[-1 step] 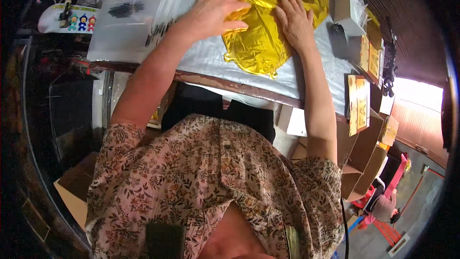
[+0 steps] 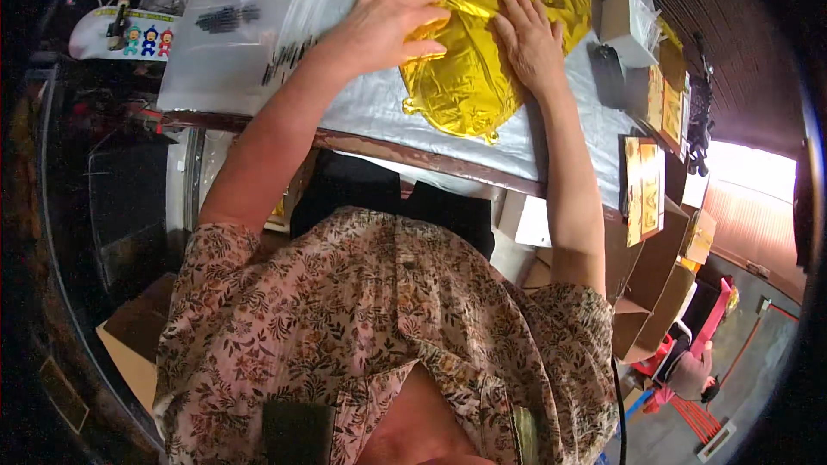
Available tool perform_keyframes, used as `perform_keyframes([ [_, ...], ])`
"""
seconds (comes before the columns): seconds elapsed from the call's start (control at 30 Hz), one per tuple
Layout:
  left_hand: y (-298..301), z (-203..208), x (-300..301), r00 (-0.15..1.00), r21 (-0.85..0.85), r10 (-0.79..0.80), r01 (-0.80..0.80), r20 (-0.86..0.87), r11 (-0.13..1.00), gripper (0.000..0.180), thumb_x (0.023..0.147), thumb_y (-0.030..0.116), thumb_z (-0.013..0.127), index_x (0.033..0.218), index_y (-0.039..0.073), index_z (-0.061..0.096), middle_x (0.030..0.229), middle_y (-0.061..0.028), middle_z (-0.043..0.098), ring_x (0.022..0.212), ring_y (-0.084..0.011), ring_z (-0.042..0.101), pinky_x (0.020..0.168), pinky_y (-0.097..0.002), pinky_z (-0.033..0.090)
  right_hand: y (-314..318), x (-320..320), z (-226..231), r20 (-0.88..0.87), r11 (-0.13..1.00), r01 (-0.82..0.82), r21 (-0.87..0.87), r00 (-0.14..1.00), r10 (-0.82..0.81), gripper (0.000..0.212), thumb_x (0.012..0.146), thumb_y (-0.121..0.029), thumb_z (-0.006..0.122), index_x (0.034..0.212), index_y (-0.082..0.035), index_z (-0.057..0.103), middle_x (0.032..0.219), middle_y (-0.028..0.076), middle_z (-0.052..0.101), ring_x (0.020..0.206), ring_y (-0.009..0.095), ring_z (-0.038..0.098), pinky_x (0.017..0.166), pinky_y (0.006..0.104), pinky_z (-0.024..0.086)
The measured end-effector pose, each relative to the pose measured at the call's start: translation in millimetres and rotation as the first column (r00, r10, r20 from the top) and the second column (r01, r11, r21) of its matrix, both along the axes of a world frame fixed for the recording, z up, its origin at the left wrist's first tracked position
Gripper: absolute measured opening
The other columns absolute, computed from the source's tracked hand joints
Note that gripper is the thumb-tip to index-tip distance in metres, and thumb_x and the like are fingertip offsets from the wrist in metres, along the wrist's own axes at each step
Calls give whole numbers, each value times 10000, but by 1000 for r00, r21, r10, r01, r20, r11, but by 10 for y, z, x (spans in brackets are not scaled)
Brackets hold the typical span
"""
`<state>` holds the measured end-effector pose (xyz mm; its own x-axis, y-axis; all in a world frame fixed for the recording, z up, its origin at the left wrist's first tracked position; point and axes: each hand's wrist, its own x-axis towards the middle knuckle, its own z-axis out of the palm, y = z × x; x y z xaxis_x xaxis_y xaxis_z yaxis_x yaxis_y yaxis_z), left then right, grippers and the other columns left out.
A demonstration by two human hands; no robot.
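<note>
A flat gold foil balloon (image 2: 465, 90) lies on the white-covered table, its rounded end with small tabs toward me. My left hand (image 2: 388, 27) is at its left edge, fingers and thumb curled around a raised fold of the foil. On the balloon's right part, my right hand (image 2: 531, 43) rests flat with the fingers stretched out, pressing on the foil. More gold foil reaches away past both hands toward the far edge of the view.
Clear plastic bags (image 2: 258, 26) are stacked to the left. At right stand a white box (image 2: 629, 26), a dark object (image 2: 608, 76) and a yellow printed box (image 2: 644, 189). Open cardboard boxes (image 2: 650, 293) sit beside the table. Another person (image 2: 689, 370) is farther off at right.
</note>
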<state>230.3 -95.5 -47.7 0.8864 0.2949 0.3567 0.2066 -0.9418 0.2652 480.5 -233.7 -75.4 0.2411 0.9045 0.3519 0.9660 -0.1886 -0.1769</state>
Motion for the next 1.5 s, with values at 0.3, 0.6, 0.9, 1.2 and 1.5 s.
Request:
perform_keyframes([
  [0.3, -64, 88, -70, 999, -84, 2, -6, -50, 996, 487, 937, 381, 709, 1338, 111, 652, 1493, -122, 544, 1393, -306, 481, 1133, -466, 356, -11, -101, 88, -30, 1000, 3, -20, 1000, -4, 488, 1061, -436, 490, 1505, -233, 517, 1588, 111, 452, 1472, 375, 379, 1178, 573, 249],
  [0.6, 47, -3, 401, 999, 130, -36, 38, -16, 991, 591, 997, 489, 591, 1492, 176, 513, 1603, -91, 413, 1483, -292, 374, 1196, -533, 270, -2, -101, 100, -25, 999, 8, -35, 1000, -9, 477, 1065, -438, 480, 1506, -262, 521, 1592, 107, 447, 1472, 376, 376, 1177, 586, 242],
  [0.9, 123, -171, 367, 993, 63, -9, 16, -114, 998, 604, 1021, 525, 532, 1543, 231, 454, 1637, -59, 370, 1521, -284, 315, 1206, -547, 237, -18, -118, 93, -55, 999, 18, -48, 998, -21, 490, 1081, -422, 454, 1536, -243, 470, 1616, 69, 417, 1485, 377, 354, 1198, 601, 203],
  [1.2, 47, -225, 348, 991, 116, 23, -9, -128, 993, 610, 1036, 550, 485, 1566, 257, 423, 1662, -45, 331, 1532, -272, 299, 1216, -553, 224, -74, -111, 59, -30, 1000, 7, -13, 1000, -8, 496, 1077, -427, 460, 1528, -223, 482, 1592, 95, 445, 1484, 372, 362, 1167, 631, 247],
  [1.5, -27, 137, 376, 966, -109, -42, 14, -254, 994, 676, 1022, 547, 513, 1545, 123, 453, 1645, -151, 338, 1532, -335, 272, 1218, -568, 213, -75, 55, -91, 40, 999, -15, 38, 999, 13, 516, 1068, -465, 451, 1529, -234, 481, 1582, 78, 462, 1466, 353, 391, 1168, 614, 258],
])
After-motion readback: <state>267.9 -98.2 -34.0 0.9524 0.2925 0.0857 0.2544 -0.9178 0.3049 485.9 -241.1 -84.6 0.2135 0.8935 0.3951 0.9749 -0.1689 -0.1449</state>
